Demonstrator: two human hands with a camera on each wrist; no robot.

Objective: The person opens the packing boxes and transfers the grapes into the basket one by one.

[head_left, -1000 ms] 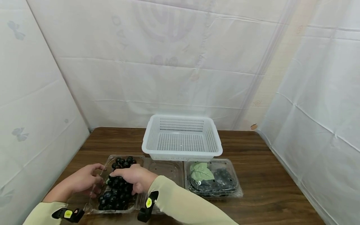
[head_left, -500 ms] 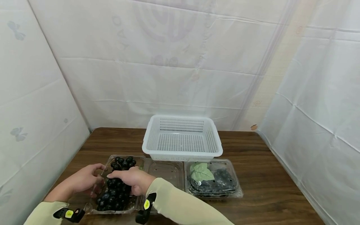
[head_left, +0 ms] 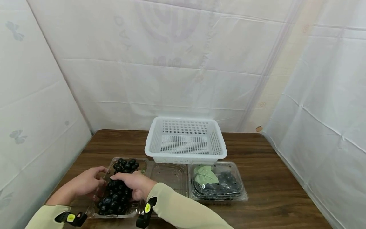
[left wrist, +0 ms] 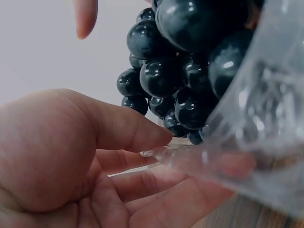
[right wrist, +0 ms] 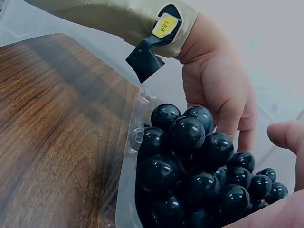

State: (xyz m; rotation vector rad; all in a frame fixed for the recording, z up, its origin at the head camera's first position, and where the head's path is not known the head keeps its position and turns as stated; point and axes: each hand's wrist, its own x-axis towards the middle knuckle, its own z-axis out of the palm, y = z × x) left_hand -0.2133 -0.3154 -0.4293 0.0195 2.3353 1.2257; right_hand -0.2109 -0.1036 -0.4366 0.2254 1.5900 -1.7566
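Note:
A bunch of dark grapes (head_left: 114,198) lies in an open clear plastic clamshell box (head_left: 123,216) at the table's left. My left hand (head_left: 85,183) pinches the box's left rim between thumb and fingers, as the left wrist view shows on the clear plastic (left wrist: 228,166). From the right, my right hand (head_left: 138,183) reaches over the middle of the bunch and grips it, one finger stretched across the top. Its other fingertips are hidden. In the right wrist view the grapes (right wrist: 187,135) rise above the box wall.
The open lid (head_left: 171,175) lies flat to the right of the box. A closed clamshell (head_left: 231,192) of dark fruit with a green leaf print (head_left: 205,175) stands beside it. Behind is a white perforated basket (head_left: 186,157). White sheets (head_left: 171,79) surround the wooden table (head_left: 271,184).
My right hand has shifted slightly left, and the lower grapes have moved a little left with it. The left hand stays at the box rim.

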